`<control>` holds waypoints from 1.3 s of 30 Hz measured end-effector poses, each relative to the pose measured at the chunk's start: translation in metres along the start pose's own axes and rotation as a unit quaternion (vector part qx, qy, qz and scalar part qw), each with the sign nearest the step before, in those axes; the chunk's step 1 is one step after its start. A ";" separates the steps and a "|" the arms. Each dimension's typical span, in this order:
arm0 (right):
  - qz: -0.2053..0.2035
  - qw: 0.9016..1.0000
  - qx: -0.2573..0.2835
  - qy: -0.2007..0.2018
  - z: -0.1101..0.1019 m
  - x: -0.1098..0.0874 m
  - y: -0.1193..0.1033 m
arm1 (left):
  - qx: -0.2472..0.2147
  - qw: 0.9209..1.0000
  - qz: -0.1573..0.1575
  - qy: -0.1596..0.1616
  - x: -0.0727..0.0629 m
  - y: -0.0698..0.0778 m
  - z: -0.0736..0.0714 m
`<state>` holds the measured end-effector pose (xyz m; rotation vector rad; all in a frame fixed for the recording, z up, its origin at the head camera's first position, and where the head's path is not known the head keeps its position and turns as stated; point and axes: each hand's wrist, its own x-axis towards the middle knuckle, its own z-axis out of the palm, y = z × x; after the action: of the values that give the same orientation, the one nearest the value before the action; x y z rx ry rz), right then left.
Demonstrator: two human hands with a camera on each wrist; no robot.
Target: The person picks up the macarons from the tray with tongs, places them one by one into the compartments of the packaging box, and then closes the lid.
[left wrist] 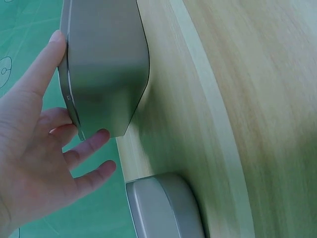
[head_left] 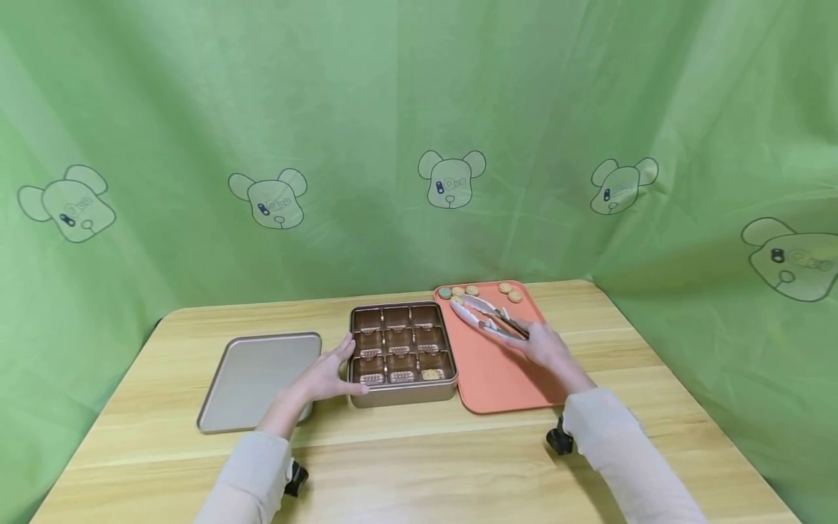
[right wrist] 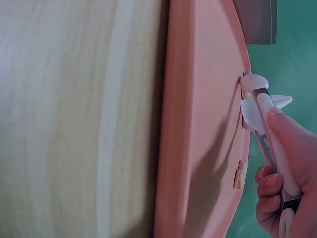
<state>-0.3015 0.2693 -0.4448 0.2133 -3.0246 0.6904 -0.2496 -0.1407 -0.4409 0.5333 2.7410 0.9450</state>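
Note:
My left hand (head_left: pixel 327 375) rests spread at the front left corner of a metal box (head_left: pixel 402 395), thumb against its front rim and fingers along its left side. Inside the box, a brown plastic insert (head_left: pixel 398 339) has several compartments; a pale macaron (head_left: pixel 432 374) sits in the front right one. My right hand (head_left: pixel 546 349) grips a pair of tongs (head_left: pixel 497 320) with white tips. The tips are spread around a tan macaron at the far edge of a coral tray (head_left: pixel 504 371). Beside them lie a green macaron (head_left: pixel 444 292) and several tan macarons (head_left: pixel 515 296).
A flat metal lid (head_left: pixel 258 382) lies on the wooden table (head_left: pixel 419 466) left of the box. The tray stands directly right of the box. A green curtain (head_left: pixel 366 145) with printed bear faces hangs behind and at both sides.

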 end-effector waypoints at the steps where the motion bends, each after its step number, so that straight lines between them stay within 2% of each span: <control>1: 0.000 1.000 -0.001 0.002 0.000 0.000 0.001 | -0.001 1.000 0.001 0.000 0.000 0.000 0.000; 11: -0.017 1.000 -0.014 0.013 0.000 -0.010 0.007 | -0.004 1.000 0.005 0.003 -0.001 0.001 -0.001; 23: -0.020 0.998 0.038 0.045 -0.004 -0.029 0.017 | -0.010 1.000 0.004 0.006 0.000 -0.002 0.001; 30: -0.045 0.992 0.116 0.022 -0.014 -0.038 0.019 | -0.009 1.000 0.008 0.010 -0.001 -0.003 0.000; 35: -0.091 0.984 0.152 0.003 -0.019 -0.045 0.022 | -0.010 1.000 0.009 0.010 -0.001 -0.003 0.000; 39: -0.121 0.977 0.172 -0.032 -0.020 -0.050 0.025 | -0.008 1.000 0.008 0.008 0.000 -0.004 0.002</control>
<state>-0.2551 0.3063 -0.4406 0.6131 -2.8419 1.1952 -0.2501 -0.1420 -0.4448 0.5467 2.7453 0.9780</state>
